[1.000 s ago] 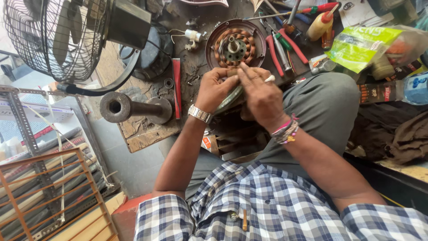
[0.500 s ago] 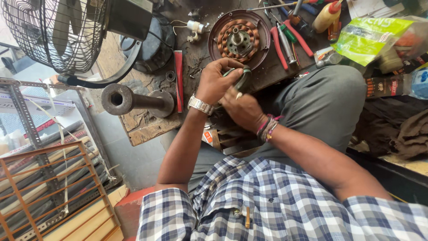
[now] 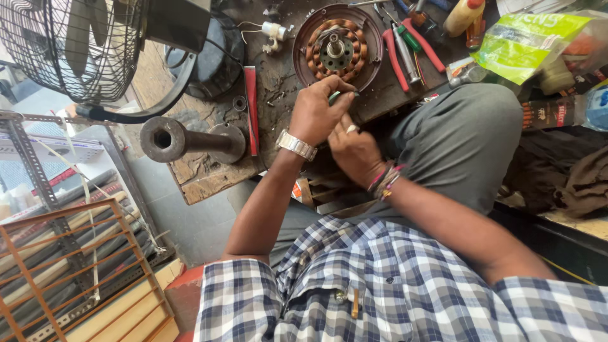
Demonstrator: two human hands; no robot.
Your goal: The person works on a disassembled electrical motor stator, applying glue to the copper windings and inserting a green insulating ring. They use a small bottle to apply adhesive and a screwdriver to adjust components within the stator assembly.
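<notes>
the left hand (image 3: 315, 113) pinched a small green-tipped tool (image 3: 334, 96), probably light, stiff and best gripped mid-shaft, while the right hand (image 3: 354, 151) curled shut just beneath, its contents hidden, both just below the round copper-wound fan motor stator (image 3: 336, 45), near red-handled pliers (image 3: 405, 47).

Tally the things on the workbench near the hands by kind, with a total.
Motor stator: 1
Red-handled pliers: 1
Yellow bottle: 1
Green bag: 1
Metal pipe stand: 1
Fan: 1
Small green part in the hands: 1
Total: 7
</notes>
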